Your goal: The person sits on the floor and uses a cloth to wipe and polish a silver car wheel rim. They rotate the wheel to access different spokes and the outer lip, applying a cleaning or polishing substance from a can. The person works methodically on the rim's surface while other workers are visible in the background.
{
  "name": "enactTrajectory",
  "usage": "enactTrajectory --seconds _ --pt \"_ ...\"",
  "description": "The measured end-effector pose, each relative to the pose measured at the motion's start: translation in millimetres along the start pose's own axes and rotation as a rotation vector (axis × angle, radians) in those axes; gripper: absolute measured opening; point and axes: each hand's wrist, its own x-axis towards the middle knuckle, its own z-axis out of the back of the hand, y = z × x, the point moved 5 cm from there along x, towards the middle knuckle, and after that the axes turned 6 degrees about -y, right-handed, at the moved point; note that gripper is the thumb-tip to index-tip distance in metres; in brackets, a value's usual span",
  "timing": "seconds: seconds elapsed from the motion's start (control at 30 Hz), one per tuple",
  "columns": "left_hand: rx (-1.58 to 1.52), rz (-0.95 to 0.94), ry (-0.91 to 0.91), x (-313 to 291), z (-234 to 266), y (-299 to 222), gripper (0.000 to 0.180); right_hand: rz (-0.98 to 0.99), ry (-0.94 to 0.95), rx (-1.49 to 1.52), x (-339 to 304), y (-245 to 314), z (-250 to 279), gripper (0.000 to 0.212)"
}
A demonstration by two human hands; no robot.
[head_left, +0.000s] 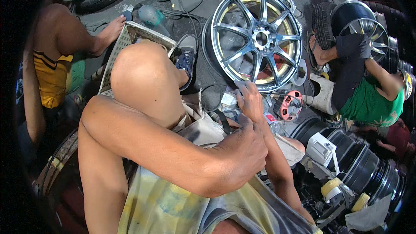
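Observation:
A shiny multi-spoke alloy wheel (261, 25) stands tilted in front of me, its spoked face turned up. My right hand (249, 99) is at the wheel's near edge, with bent fingers over the lip. Across my body reaches my left arm. My left hand (246, 147) is closed in a fist against my right forearm, and its fingertips are hidden, so I cannot make out what it holds. Just left of that fist, a dark strap-like piece (223, 122) shows. A clear plastic bottle (273, 123) lies beside my right wrist.
A pale plastic crate (149, 32) stands by my left knee. Beyond the wheel a black cable (190, 13) runs over the floor. A red-pink ring-shaped part (291, 105) lies to the right. One person sits at left, another in green (372, 104) at right, near dark wheel barrels (359, 164).

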Motion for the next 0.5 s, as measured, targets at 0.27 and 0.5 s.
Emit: enactTrajectory --seconds 0.27,0.5 --pt "-0.050 -0.083 0.086 3.7 -6.7 -8.5 0.030 -0.019 -0.211 0.165 47.4 6.3 -34.2 0.022" --pt "0.022 -0.037 0.023 4.1 -4.1 -5.6 0.028 0.030 -0.062 0.161 23.1 -4.9 -17.7 0.032"
